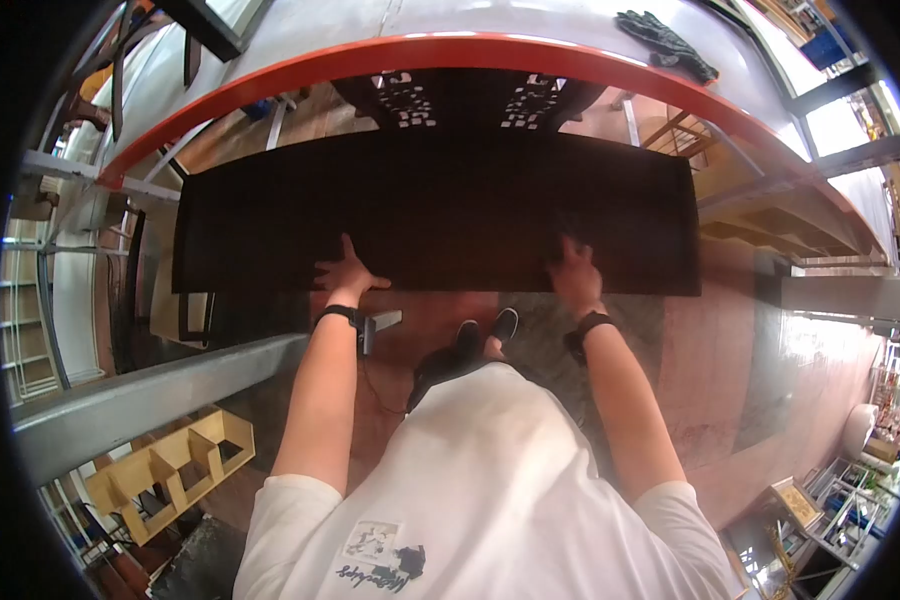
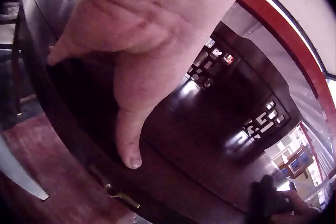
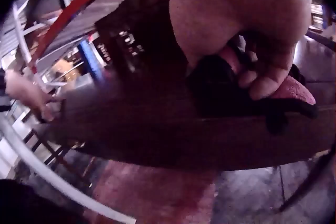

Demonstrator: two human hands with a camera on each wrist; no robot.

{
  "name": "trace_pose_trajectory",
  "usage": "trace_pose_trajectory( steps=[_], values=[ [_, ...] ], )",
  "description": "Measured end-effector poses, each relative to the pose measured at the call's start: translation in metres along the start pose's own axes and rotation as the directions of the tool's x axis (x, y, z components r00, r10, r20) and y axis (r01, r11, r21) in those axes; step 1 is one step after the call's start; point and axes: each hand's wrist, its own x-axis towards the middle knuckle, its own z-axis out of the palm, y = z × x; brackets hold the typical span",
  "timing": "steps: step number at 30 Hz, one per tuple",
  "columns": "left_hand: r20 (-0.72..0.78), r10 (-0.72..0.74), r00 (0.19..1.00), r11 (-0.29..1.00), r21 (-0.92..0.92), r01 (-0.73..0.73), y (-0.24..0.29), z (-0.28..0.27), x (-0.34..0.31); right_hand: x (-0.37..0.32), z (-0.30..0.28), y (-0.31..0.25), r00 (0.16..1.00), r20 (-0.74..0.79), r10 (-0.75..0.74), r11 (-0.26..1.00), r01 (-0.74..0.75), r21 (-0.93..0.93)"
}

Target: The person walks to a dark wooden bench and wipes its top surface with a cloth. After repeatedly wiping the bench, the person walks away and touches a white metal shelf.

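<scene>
A long dark wooden panel (image 1: 440,210) stretches in front of me, with a cut-out fretwork panel (image 2: 231,92) behind it. My left hand (image 1: 345,275) rests on the panel's near edge with fingers spread, and its thumb (image 2: 131,145) lies straight on the dark wood. Toward the right, my right hand (image 1: 576,272) grips a soft, bunched black and pink thing (image 3: 291,91), its fingertips curled over it. That thing lies against the wood surface. Its exact kind I cannot tell.
A red-edged rack beam (image 1: 470,45) curves along the far side, with a dark glove (image 1: 667,45) on the shelf behind it. A grey metal bar (image 1: 160,390) runs at the left. Below it stands a light wooden compartment unit (image 1: 175,475). A brass-coloured fitting (image 2: 123,196) shows near the front edge.
</scene>
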Motion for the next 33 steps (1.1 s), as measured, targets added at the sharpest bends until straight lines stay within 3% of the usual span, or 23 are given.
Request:
trace_pose_trajectory(
  steps=[3,6,8,11,15,19,22,25,28,29,31,33],
  values=[
    [0.0,-0.016,1.0,1.0,0.01,0.016,0.0,0.001,0.001,-0.02,0.021,-0.067,0.972,0.091,-0.215,0.976,0.21,0.06],
    [0.053,-0.051,0.997,0.999,-0.017,0.052,0.003,-0.007,-0.003,-0.037,0.029,-0.128,0.926,0.232,-0.298,0.955,0.292,0.058],
    [0.042,-0.048,0.998,0.999,-0.013,0.049,0.002,-0.002,0.0,-0.049,0.037,-0.155,0.85,0.316,-0.422,0.904,0.42,0.079],
    [0.006,-0.014,1.0,1.0,0.009,0.014,-0.006,0.002,-0.001,-0.058,0.031,-0.175,0.799,0.394,-0.455,0.883,0.462,0.083],
    [-0.004,0.025,1.0,0.998,0.057,-0.025,-0.003,0.0,-0.006,-0.052,0.045,-0.144,0.824,0.284,-0.491,0.869,0.488,0.084],
    [0.008,0.034,0.999,0.999,0.041,-0.035,-0.003,0.0,-0.004,-0.043,0.017,-0.081,0.957,0.138,-0.254,0.964,0.238,0.12],
    [0.008,0.033,0.999,0.998,0.053,-0.033,-0.001,-0.003,-0.003,-0.031,0.002,-0.013,0.996,0.057,-0.069,0.991,0.061,0.121],
    [0.037,0.024,0.999,0.998,0.059,-0.026,-0.001,0.004,0.004,-0.024,-0.022,0.047,0.988,0.016,0.151,0.986,-0.151,0.071],
    [0.002,-0.002,1.0,0.999,0.052,0.002,0.0,0.004,0.003,0.0,0.013,0.16,0.982,-0.121,0.144,0.989,-0.146,-0.013],
    [-0.001,0.008,1.0,0.999,0.039,-0.008,-0.001,0.003,0.002,-0.002,0.004,0.161,0.982,-0.128,0.142,0.989,-0.144,-0.01],
    [-0.009,0.027,1.0,0.999,0.031,-0.027,-0.004,0.004,0.005,-0.008,-0.016,0.167,0.928,-0.114,0.355,0.933,-0.343,0.113],
    [-0.018,0.037,0.999,0.998,0.043,-0.036,-0.006,0.011,0.013,-0.004,-0.011,0.172,0.931,-0.137,0.34,0.94,-0.332,0.078]
  ],
)
